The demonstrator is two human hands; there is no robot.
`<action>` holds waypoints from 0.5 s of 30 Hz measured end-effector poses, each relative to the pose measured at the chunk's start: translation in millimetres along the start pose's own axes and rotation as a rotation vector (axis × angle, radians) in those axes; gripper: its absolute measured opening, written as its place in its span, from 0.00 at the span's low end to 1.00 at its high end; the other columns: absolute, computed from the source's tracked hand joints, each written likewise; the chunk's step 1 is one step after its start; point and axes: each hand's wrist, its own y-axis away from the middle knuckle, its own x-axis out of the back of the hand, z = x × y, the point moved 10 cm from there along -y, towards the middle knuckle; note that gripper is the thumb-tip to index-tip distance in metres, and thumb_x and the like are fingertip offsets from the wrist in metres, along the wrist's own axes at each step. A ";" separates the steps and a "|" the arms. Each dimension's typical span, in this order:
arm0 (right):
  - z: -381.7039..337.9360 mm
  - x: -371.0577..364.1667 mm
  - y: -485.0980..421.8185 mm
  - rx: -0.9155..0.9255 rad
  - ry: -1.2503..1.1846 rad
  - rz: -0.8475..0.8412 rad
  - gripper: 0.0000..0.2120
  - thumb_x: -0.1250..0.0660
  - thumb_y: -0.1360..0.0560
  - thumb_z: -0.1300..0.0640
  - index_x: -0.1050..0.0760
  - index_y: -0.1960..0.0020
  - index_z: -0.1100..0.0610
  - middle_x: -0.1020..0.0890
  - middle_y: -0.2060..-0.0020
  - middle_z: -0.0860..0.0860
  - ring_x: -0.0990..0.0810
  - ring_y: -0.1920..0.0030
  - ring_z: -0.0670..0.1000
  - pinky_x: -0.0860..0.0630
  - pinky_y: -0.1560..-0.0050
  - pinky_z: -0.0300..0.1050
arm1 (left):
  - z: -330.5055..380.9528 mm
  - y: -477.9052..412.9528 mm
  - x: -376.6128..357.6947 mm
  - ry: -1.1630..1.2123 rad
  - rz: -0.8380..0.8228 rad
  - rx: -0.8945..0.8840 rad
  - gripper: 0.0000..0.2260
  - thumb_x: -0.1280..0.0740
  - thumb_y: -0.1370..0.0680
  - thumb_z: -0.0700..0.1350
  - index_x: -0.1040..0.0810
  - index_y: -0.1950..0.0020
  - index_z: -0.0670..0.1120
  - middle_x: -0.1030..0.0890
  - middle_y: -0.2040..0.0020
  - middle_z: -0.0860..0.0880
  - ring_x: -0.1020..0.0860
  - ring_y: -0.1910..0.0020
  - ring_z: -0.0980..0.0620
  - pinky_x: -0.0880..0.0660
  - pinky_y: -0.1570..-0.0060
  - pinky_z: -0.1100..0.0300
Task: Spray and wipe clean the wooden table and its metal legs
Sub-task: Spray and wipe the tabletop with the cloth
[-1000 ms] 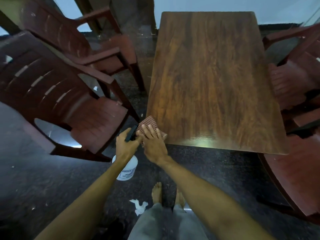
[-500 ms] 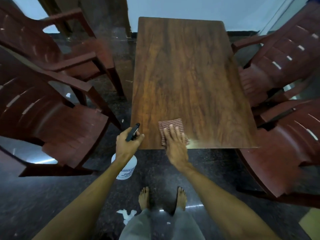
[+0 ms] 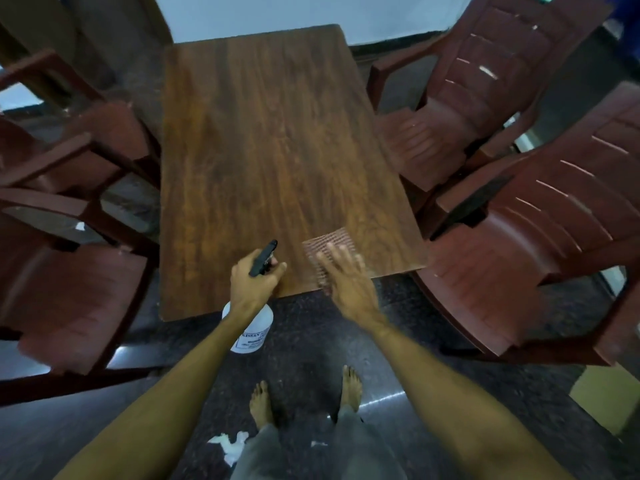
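Right hand (image 3: 349, 282) flat, fingers spread on soft checked cloth (image 3: 329, 242) near wooden table's (image 3: 263, 140) front edge (limp; press, don't pinch). Left hand (image 3: 254, 282) grips light spray bottle (image 3: 250, 332) at neck.

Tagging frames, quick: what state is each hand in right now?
Left hand: closed round the spray bottle, at its neck.
Right hand: open, straight fingers pressing the checked cloth onto the wooden table.
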 end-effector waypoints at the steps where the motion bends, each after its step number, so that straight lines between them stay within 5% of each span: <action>1: 45.0 12.5 7.7 -0.119 0.018 0.032 0.36 0.35 0.23 0.57 0.44 0.20 0.46 0.48 0.19 0.51 0.51 0.19 0.56 0.51 0.21 0.61 | 8.5 1.7 -14.7 0.004 -0.006 -0.008 0.08 0.23 0.25 0.43 0.21 0.59 0.46 0.19 0.65 0.49 0.24 0.69 0.56 0.22 0.62 0.52; 4: 119.9 32.5 26.7 -0.394 -0.017 0.095 0.29 0.44 0.20 0.56 0.43 0.20 0.49 0.48 0.19 0.53 0.51 0.20 0.58 0.49 0.23 0.64 | 30.6 9.0 -41.2 0.001 -0.001 -0.036 0.08 0.23 0.25 0.42 0.21 0.58 0.44 0.18 0.63 0.46 0.25 0.68 0.58 0.25 0.62 0.56; 10: 106.6 31.3 25.9 -0.133 0.006 0.052 0.32 0.37 0.21 0.58 0.43 0.20 0.48 0.48 0.19 0.51 0.51 0.19 0.56 0.51 0.21 0.60 | 46.8 11.3 -81.2 0.001 -0.041 -0.019 0.08 0.22 0.26 0.44 0.20 0.58 0.46 0.18 0.64 0.46 0.20 0.64 0.48 0.21 0.57 0.47; 15: 134.5 36.6 22.7 -0.399 -0.065 0.139 0.31 0.42 0.22 0.59 0.42 0.20 0.50 0.47 0.19 0.54 0.51 0.20 0.59 0.53 0.21 0.62 | 53.3 3.1 -75.2 -0.003 -0.011 -0.018 0.08 0.23 0.26 0.44 0.21 0.58 0.46 0.18 0.64 0.44 0.22 0.66 0.50 0.21 0.59 0.45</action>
